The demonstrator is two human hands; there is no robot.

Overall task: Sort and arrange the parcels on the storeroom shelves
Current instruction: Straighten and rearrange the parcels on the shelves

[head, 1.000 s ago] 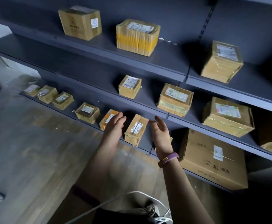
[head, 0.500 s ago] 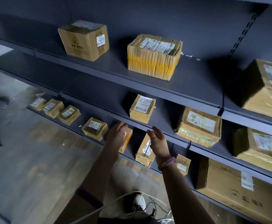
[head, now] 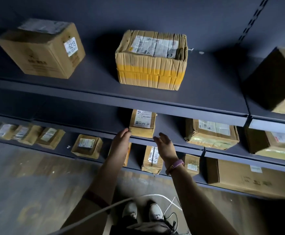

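Head view: parcel (head: 142, 123) on the middle shelf (head: 169, 126) sits between two loosely spread hands, left hand (head: 120, 141) touching its corner, right hand (head: 165, 146) just beside; both were lower before.

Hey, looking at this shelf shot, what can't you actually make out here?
In the head view:
Whether the left hand touches the small brown cardboard parcel on the middle shelf: fingertips reach its corner, contact unclear.
Orange parcel on the lower shelf: mostly hidden behind the left forearm.
Large dark cardboard box, top shelf: cut off by the right edge.
Far-left small parcels: blurred, labels unreadable.
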